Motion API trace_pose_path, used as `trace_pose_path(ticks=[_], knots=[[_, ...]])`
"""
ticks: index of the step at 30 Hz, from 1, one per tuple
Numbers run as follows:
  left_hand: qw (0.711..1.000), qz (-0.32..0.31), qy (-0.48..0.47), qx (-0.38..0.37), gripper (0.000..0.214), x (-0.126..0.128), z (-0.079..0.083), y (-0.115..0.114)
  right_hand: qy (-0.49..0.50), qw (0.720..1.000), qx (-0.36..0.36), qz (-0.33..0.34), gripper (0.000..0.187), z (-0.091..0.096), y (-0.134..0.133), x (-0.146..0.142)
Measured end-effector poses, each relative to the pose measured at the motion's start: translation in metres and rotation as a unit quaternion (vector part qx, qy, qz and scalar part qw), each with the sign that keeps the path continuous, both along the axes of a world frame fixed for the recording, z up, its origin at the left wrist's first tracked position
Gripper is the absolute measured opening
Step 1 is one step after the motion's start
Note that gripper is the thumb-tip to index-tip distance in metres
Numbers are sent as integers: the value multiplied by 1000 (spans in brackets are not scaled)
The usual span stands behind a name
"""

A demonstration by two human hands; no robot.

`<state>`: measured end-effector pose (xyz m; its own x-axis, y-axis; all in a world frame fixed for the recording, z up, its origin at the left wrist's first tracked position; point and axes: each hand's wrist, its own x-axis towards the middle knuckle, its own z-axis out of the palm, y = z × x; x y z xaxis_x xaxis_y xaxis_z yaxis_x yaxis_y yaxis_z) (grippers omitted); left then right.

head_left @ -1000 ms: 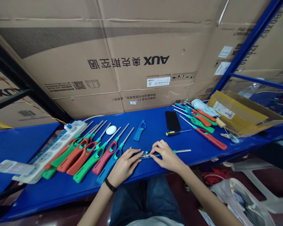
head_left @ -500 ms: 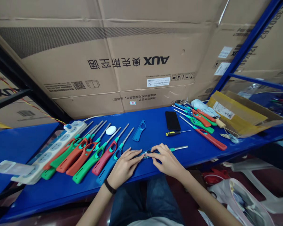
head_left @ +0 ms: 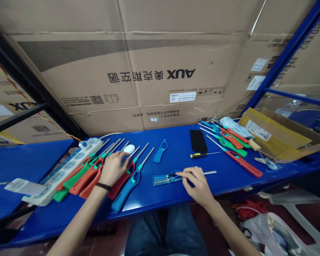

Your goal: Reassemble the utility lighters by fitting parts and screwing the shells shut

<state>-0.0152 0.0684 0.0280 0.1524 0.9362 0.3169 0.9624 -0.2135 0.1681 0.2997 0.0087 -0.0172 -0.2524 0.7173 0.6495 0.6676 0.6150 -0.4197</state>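
A blue gas lighter [head_left: 161, 180] lies near the table's front edge with its casing opened, showing the inner parts, its metal tube pointing right. My right hand [head_left: 196, 183] holds it near the trigger with thumb and index finger close together. Well to the left, my left hand [head_left: 114, 167] is over a row of lighters, fingers apart and slightly bent, close to a white oval object [head_left: 129, 149]. Whether it touches anything there I cannot tell. A loose blue casing half [head_left: 160, 152] lies behind the opened lighter. Beside my left wrist are a red lighter [head_left: 122, 179] and a blue lighter [head_left: 126, 188].
A white power strip [head_left: 66, 167] runs along the left. At the back are a black phone [head_left: 198, 140] and a yellow-black screwdriver [head_left: 198, 155]. More lighters [head_left: 242, 163] lie on the right, beside an open cardboard box [head_left: 277, 131]. A large carton [head_left: 154, 53] stands behind.
My left hand has left the opened blue lighter and moved left over the lighter row. My right hand stays at the opened lighter. The view has shifted slightly.
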Motion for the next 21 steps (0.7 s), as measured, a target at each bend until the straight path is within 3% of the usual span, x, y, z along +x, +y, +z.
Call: trace_pose_path(ticks=[5, 9, 12, 18, 21], knots=[[980, 176, 75, -56, 32, -62, 20, 13, 24, 1000, 6, 3, 28, -6, 5, -3], [962, 245, 88, -87, 36, -92, 33, 5, 27, 1000, -9, 0, 27, -8, 8, -3], [962, 227, 99, -118, 39, -104, 36, 8, 13, 1000, -21, 10, 27, -10, 9, -2], [965, 102, 86, -227, 45, -114, 26, 32, -2, 999, -34, 16, 26, -12, 10, -2], [970, 75, 80, -215, 49, -113, 20, 37, -2, 999, -31, 11, 26, -12, 9, -2]])
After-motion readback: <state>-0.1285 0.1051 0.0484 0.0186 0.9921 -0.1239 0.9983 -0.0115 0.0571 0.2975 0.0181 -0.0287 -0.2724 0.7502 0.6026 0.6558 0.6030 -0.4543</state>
